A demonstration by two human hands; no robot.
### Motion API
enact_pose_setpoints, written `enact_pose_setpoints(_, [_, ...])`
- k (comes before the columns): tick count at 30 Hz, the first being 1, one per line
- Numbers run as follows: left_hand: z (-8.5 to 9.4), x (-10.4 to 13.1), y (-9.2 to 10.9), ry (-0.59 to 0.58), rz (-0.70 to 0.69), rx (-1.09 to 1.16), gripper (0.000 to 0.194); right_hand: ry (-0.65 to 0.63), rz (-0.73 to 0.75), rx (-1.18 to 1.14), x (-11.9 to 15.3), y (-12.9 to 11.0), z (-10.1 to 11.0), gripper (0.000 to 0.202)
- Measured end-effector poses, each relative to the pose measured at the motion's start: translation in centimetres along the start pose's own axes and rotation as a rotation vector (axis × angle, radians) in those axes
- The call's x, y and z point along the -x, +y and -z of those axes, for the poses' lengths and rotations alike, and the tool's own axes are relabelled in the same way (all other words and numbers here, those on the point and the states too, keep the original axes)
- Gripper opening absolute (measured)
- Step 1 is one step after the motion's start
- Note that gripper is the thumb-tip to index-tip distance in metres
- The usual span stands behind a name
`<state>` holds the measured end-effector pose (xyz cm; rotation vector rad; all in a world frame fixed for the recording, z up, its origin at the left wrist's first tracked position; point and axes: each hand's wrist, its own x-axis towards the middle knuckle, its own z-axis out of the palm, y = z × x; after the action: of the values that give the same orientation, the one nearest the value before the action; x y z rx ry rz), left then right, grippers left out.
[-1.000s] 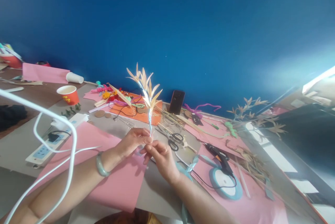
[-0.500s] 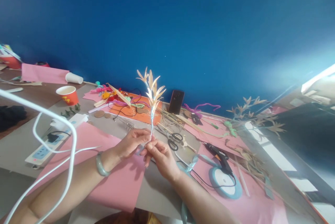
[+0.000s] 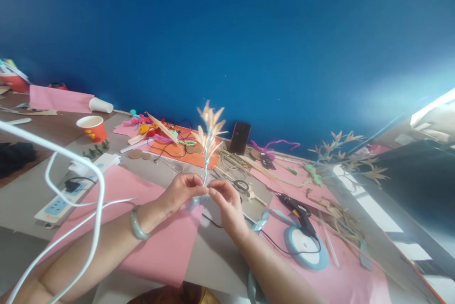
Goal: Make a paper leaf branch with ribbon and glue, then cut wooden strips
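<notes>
Tan leaves (image 3: 212, 144), pale-blue stem (image 3: 205, 170), deep-blue wall (image 3: 227, 33), pink paper (image 3: 163, 247), yellow-marked red cup (image 3: 95, 132)

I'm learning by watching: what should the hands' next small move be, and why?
I'd probably roll the leafy stem slightly to wind pale-blue ribbon lower: the left hand and right hand meet at its lower part, which looks pale blue above them, and ribbon trails near the right wrist.

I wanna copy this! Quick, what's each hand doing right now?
Left hand: closed, pinching the stem of the tan-leaved sprig.
Right hand: closed near the stem's lower end; exactly what it pinches can't be told.
</notes>
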<state>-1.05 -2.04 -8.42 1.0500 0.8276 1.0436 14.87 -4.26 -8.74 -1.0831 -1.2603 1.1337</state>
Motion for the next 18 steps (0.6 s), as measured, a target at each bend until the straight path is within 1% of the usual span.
enact_pose_setpoints(3, [0.12, -0.06, -0.45, 0.003, 0.005, -0.136, 0.031, 0.001, -0.021, 0.031, -0.27, -0.59, 0.41, 0.023])
enact_pose_setpoints(8, [0.11, -0.02, -0.83, -0.019, -0.091, -0.447, 0.03, -0.056, -0.014, 0.114, -0.41, -0.98, 0.41, 0.022])
enact_pose_setpoints(10, [-0.07, 0.16, -0.76, -0.017, -0.117, -0.534, 0.031, -0.069, -0.022, 0.142, -0.38, -0.87, 0.3, 0.021])
enact_pose_setpoints(13, [-0.28, 0.39, -0.72, -0.018, -0.135, -0.578, 0.029, -0.091, -0.03, 0.144, -0.29, -0.71, 0.18, 0.022])
enact_pose_setpoints(18, [-0.05, 0.21, -0.98, -0.03, -0.115, -0.527, 0.026, -0.085, -0.037, 0.107, -0.29, -0.67, 0.28, 0.022])
